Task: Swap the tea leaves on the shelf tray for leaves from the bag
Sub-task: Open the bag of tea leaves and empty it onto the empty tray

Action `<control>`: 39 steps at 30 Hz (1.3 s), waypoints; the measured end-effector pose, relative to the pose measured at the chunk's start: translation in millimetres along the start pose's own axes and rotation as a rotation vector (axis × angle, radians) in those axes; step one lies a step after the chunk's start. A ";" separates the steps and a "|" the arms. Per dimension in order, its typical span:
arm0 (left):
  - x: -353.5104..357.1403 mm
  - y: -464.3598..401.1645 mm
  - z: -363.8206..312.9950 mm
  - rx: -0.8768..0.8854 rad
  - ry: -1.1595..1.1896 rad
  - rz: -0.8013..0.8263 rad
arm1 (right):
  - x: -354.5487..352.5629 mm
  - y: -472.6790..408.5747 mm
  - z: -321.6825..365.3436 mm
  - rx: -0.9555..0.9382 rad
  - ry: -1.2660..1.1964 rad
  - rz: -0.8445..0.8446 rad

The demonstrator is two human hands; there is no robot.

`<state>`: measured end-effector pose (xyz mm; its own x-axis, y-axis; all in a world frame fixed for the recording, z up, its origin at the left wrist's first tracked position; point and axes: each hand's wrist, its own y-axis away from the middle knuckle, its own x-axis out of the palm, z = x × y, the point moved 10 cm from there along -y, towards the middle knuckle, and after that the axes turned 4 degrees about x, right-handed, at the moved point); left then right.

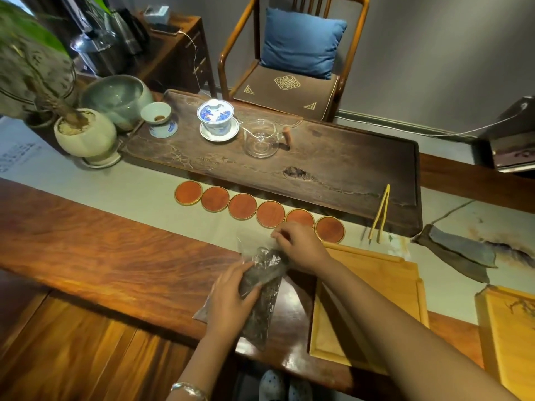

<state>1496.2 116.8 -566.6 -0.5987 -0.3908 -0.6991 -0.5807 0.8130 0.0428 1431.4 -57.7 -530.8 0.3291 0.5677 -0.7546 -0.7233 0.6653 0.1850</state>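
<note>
A clear plastic bag (pixel 265 287) full of dark tea leaves lies on the wooden table's near edge. My left hand (pixel 231 299) grips the bag around its middle. My right hand (pixel 298 244) pinches the bag's clear top end, near the row of coasters. A light bamboo tray (pixel 385 273) lies right of the bag, under my right forearm; no leaves show on it. The bag's lower end hangs over the table edge.
Several round orange coasters (pixel 243 206) line up before a dark wooden tea tray (pixel 333 169) holding a blue-white gaiwan (pixel 215 117), glass pitcher (pixel 262 137) and small cup (pixel 157 114). Bamboo tongs (pixel 380 214), a second bamboo tray (pixel 509 337), a potted plant (pixel 84 134) and a chair (pixel 292 59) are nearby.
</note>
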 end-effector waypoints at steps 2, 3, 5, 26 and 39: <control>-6.2 0.0 -7.5 0.014 0.032 -0.010 | -8.2 4.4 3.0 0.016 -0.038 -0.026; -9.4 -0.7 -11.7 0.023 0.043 -0.012 | -11.0 6.9 4.3 0.017 -0.051 -0.031; -14.9 -2.4 -19.1 0.037 0.047 -0.010 | -8.8 11.6 7.8 -0.011 0.000 0.017; -55.5 3.5 -86.5 -0.055 0.429 -0.108 | -48.5 76.0 22.9 0.230 -0.718 0.063; -32.1 4.0 -145.2 -0.024 0.520 0.136 | -70.7 129.7 39.3 0.268 -0.884 0.098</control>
<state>1432.9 70.0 -440.3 -0.8603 -0.4497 -0.2403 -0.4874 0.8636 0.1287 1338.2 7.5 -428.7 0.6968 0.7173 0.0056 -0.6440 0.6221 0.4453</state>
